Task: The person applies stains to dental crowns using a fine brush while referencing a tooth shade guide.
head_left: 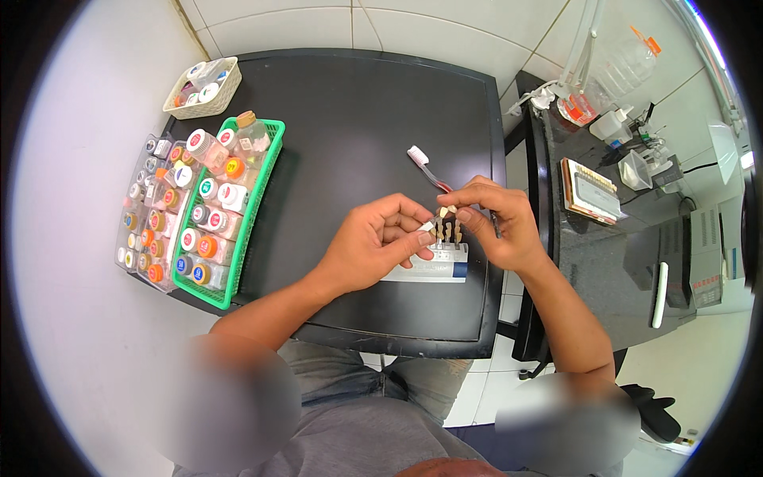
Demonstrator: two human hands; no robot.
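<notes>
My left hand (373, 246) is closed around a small white tab (426, 227), its thumb and fingertips meeting near the table's middle. My right hand (497, 226) pinches a small cream tooth-shaped piece (447, 211) close to the left fingertips. Below both hands, a white shade guide holder (427, 270) with several upright tooth-coloured tabs (457, 232) rests on the black table (334, 127). A toothbrush-like object (418, 157) with a white head lies behind my right hand, its lower end hidden by the fingers.
At left stand a green basket (276, 139) of bottles, a clear tray (135, 215) of jars and a cream basket (226, 91). A dark side counter (592, 262) at right carries boxed samples (590, 191), a plastic bottle (624, 67), small containers and appliances.
</notes>
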